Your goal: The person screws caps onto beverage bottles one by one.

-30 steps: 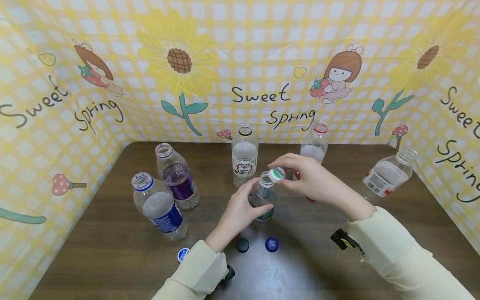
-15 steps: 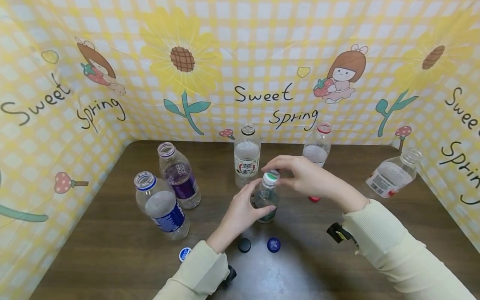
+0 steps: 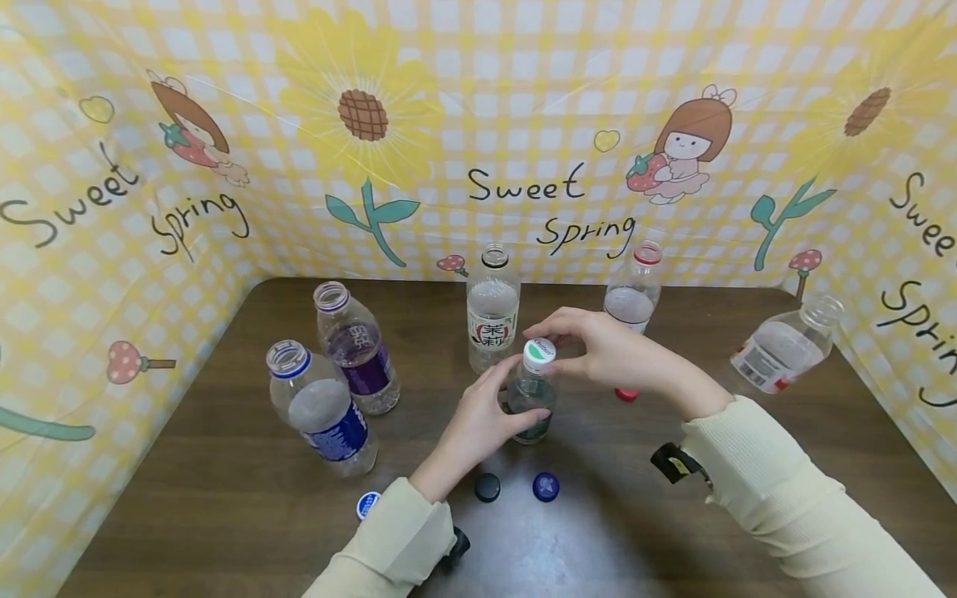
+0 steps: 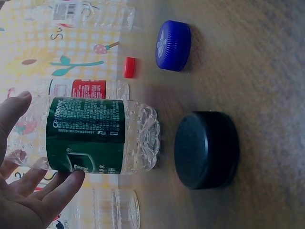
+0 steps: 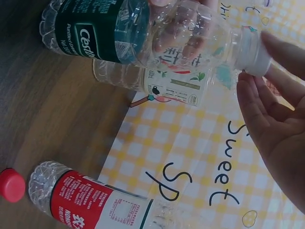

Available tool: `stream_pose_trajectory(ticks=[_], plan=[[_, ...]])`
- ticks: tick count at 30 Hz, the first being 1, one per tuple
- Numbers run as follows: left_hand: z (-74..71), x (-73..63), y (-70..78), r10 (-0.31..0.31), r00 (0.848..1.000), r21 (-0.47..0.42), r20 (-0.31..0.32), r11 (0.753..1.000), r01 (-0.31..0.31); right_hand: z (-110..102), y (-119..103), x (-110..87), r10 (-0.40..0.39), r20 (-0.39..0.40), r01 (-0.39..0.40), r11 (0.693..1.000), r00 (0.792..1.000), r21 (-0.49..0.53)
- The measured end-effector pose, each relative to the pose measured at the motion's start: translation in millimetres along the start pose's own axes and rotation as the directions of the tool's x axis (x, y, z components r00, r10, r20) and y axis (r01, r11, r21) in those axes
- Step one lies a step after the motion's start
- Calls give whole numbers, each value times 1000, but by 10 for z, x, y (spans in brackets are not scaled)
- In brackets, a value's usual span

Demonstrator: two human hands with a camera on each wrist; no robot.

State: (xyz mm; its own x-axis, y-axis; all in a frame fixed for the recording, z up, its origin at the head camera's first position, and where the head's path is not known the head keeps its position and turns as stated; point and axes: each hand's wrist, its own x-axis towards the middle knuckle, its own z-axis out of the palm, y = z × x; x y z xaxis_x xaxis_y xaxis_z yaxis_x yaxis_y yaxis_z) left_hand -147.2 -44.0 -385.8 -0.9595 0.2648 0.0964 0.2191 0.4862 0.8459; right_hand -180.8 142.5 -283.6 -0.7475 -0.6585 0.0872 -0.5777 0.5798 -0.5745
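In the middle of the table stands a clear bottle with a green label (image 4: 86,136), upright. My left hand (image 3: 473,428) grips its body, thumb on one side and fingers on the other. On the bottle's mouth sits a white cap (image 3: 539,354) with a green mark. My right hand (image 3: 609,353) pinches this cap between thumb and fingers, as the right wrist view (image 5: 276,119) also shows. A black cap (image 3: 488,487) and a dark blue cap (image 3: 546,487) lie on the table just in front of the bottle.
Uncapped bottles stand around: blue-labelled (image 3: 336,436) and purple-labelled (image 3: 366,370) at left, white-labelled (image 3: 493,328) behind, red-labelled (image 5: 81,200) and another clear bottle (image 3: 781,353) at right. A red cap (image 3: 626,394) and a blue-and-white cap (image 3: 367,504) lie on the table.
My right hand has brought the white cap from beside the bottle's mouth down onto it. The left hand has kept its grip on the bottle.
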Motion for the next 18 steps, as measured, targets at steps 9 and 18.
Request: stream_pose_trajectory(ticks=[9,18], plan=[[-2,1,14,-33,999,-1,8,999,33,-6,41,-30,0,12,-1,998,1000,58],[7,2,4,-37,999,-12,4,999,37,89,58,-6,77,-121,-80,997,990,-20]])
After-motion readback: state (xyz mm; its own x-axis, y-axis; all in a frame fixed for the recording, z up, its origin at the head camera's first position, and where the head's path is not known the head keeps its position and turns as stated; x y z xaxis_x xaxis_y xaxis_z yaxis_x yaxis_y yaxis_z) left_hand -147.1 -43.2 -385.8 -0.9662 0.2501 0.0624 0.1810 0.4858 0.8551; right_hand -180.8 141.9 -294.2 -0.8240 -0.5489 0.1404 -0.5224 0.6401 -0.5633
